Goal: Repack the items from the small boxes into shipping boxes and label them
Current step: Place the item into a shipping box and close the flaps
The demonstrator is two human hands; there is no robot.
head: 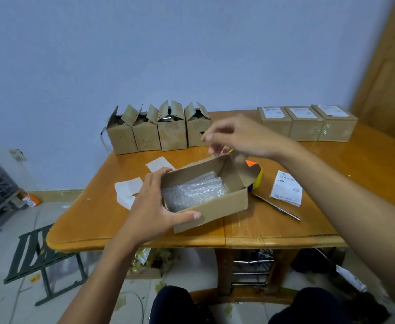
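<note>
Your left hand (154, 202) grips the left end of the open shipping box (215, 211), thumb on the near wall and fingers over the far one. It steadies the box on the table (273, 230) in front of you. The bubble-wrapped item (194, 190) lies flat on the box's floor, so filling looks done for this one.

Your right hand (235, 136) hovers above the box's far right corner with its fingertips drawn together. A thin yellow sliver (227, 149) shows just below them, but I cannot tell whether you are pinching it or what it is. The right end flap (249, 175) splays outward over the coloured tape roll (258, 180) just behind it.

By my reading you are at the closing step. Fold the flaps down, the splayed one first, with the left grip stopping the box from sliding, then tape the seam. The label sheets (286, 190) and a pen (278, 208) lie to the right of the box.

Three sealed, labelled boxes (306, 123) stand at the back right. Four small boxes (159, 130) stand open at the back left with dark contents showing, so roughly half the work looks left.
</note>
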